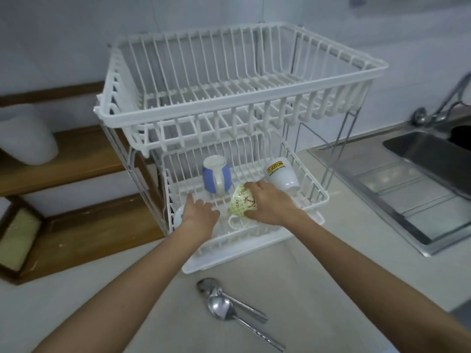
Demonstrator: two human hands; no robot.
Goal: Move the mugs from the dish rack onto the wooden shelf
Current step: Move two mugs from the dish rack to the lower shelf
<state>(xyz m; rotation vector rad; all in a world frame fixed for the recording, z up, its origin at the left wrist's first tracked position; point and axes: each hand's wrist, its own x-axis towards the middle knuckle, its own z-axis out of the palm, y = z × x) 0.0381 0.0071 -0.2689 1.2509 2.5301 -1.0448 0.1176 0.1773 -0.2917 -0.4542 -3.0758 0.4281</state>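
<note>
Low in the middle of the frame, three mugs sit upside down in the bottom tier of the white dish rack (244, 98). The yellow patterned mug (240, 202) lies tilted near the front, and the right hand (270, 205) is wrapped around its right side, fingers curled over the top, gripping it. Just behind it to the left stands the blue mug (216, 178), white base up, handle facing the front. To the right, near the rack's right wall, the white mug (281, 175) with a yellow label leans outward, just beside the right hand's fingers.

The left hand (200, 212) reaches into the left front of the same tier, fingers loosely spread over the wires and holding nothing I can make out; a white rounded edge peeks out at its left, too hidden to name. The upper tier of the rack holds no dishes.

At the left of the frame runs the wooden shelf (84, 151), with a pale blurred container (28, 138) on its upper board. Two metal spoons (229, 304) lie crossed on the counter (318, 276) at bottom centre. The steel sink (418, 179) fills the right edge.
</note>
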